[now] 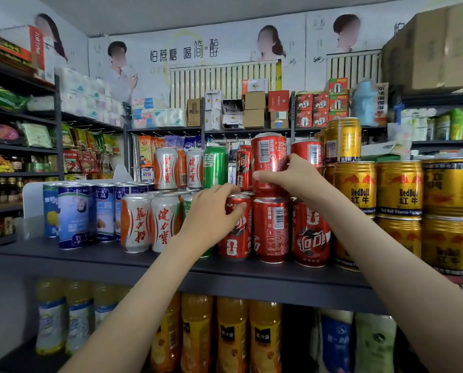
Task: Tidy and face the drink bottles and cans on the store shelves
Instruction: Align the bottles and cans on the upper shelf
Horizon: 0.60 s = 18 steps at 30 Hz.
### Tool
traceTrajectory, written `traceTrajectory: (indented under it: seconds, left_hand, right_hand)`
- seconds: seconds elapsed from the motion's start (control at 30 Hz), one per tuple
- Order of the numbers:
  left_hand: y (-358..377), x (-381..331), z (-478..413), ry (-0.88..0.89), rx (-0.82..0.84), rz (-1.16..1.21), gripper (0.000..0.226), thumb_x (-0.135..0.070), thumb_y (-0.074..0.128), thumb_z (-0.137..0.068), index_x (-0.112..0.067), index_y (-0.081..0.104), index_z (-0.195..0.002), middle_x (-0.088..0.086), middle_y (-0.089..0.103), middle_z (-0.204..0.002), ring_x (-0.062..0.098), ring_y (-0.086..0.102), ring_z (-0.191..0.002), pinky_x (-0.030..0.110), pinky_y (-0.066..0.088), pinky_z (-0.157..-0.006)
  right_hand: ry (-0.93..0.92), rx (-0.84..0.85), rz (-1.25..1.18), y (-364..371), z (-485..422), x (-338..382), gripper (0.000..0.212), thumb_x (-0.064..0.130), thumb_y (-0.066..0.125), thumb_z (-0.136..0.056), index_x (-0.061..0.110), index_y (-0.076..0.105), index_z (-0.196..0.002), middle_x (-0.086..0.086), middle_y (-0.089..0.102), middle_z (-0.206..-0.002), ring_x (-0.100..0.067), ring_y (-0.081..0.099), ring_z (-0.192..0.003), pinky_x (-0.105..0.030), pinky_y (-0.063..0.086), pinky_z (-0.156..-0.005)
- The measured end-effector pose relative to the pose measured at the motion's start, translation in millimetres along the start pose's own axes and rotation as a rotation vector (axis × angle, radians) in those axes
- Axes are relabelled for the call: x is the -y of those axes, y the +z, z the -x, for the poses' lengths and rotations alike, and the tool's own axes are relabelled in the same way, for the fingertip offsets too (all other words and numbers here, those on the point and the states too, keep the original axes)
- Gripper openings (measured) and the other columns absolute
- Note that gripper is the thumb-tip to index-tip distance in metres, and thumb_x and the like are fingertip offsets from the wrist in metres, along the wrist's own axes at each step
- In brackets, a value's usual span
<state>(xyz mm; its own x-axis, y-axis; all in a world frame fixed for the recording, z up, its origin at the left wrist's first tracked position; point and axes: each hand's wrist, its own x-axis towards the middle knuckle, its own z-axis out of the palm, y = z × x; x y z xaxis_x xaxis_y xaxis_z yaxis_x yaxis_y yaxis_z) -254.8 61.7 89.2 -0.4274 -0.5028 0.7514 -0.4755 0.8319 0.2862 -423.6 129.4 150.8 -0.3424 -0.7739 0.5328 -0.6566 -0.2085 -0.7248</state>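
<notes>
Red cola cans stand two high in the middle of the dark shelf (103,261). My right hand (289,179) grips an upper red can (269,153) whose barcode faces me; it sits on a lower red can (271,230) that also shows its barcode. My left hand (211,214) holds the lower red can (235,235) to the left of that one, fingers curled round its upper part. Another lower red can (311,235) stands at the right, logo forward.
White-and-orange cans (149,223) and blue cans (72,216) stand to the left, a green can (215,165) behind. Stacked gold Red Bull cans (400,189) fill the right. Orange juice bottles (231,335) line the shelf below. Boxes and snack packs fill the shelves behind.
</notes>
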Motion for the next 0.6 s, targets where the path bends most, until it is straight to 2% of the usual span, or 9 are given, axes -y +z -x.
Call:
traceTrajectory:
  seconds: [0.17, 0.4, 0.6]
  left_hand:
    - [4, -10, -7, -0.016, -0.014, 0.061, 0.047, -0.039, 0.055, -0.093, -0.024, 0.045, -0.137, -0.003, 0.057, -0.13, 0.015, 0.051, -0.121, 0.048, 0.035, -0.108]
    - [5, -16, -14, -0.001, -0.01, 0.118, 0.047, -0.038, 0.055, -0.094, -0.025, 0.044, -0.138, -0.002, 0.059, -0.127, 0.016, 0.054, -0.115, 0.05, 0.035, -0.107]
    - [5, -11, -14, -0.028, -0.015, 0.132, 0.048, -0.038, 0.054, -0.094, -0.026, 0.042, -0.139, -0.001, 0.058, -0.128, 0.017, 0.052, -0.119, 0.051, 0.032, -0.11]
  right_hand:
    - [0.004, -0.008, 0.004, 0, -1, -2, 0.081, 0.046, 0.083, -0.064, 0.015, 0.044, -0.128, -0.001, 0.062, -0.113, -0.018, 0.063, -0.097, -0.032, 0.052, -0.079]
    - [0.008, -0.015, -0.07, -2, 0, 0, 0.066, 0.04, 0.083, -0.067, 0.016, 0.053, -0.121, 0.0, 0.066, -0.107, -0.015, 0.064, -0.093, -0.027, 0.051, -0.074]
    - [0.041, 0.021, -0.016, -2, -3, -1, 0.082, 0.045, 0.084, -0.063, 0.016, 0.046, -0.13, -0.002, 0.063, -0.115, -0.019, 0.063, -0.099, -0.035, 0.052, -0.083]
